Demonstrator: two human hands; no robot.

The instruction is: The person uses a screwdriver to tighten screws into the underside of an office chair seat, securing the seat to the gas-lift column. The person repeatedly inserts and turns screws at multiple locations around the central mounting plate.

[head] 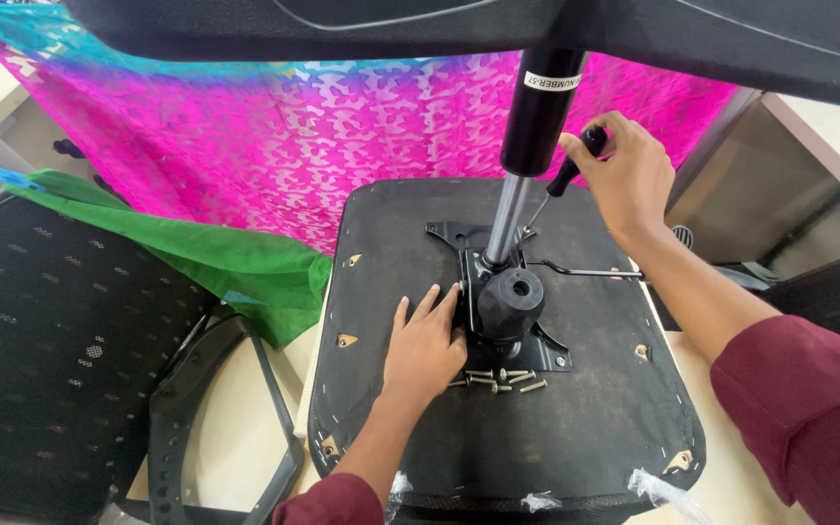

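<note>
Upturned chair seat (576, 428), black underside facing up, lies on a pale table (245, 428), filling most of the middle. A black metal plate (537, 352) is fixed near the seat's centre, with a round black knob (510, 301) on top and a thin lever (585, 271) running out toward the seat's right edge. A gas cylinder (535, 126), black above and silver below, rises tilted from the plate up to a dark part at the top of the view. Left hand (425, 345) lies flat and open on the seat, fingers spread, fingertips touching the left side of the plate just beside the knob; it grips nothing. Right hand (624, 175) is closed around the black handle of a screwdriver (564, 180), whose thin shaft slants down toward the far side of the plate; tip contact cannot be made out. Loose screws (503, 379) lie in a small cluster on the seat along the plate's near edge, just right of the left hand. Both sleeves dark red. Behind the seat hangs pink patterned cloth (274, 136); green cloth (216, 258) lies at the left. A black mesh chair back (41, 340) and a black plastic armrest frame (196, 418) sit at the table's left side.
</note>
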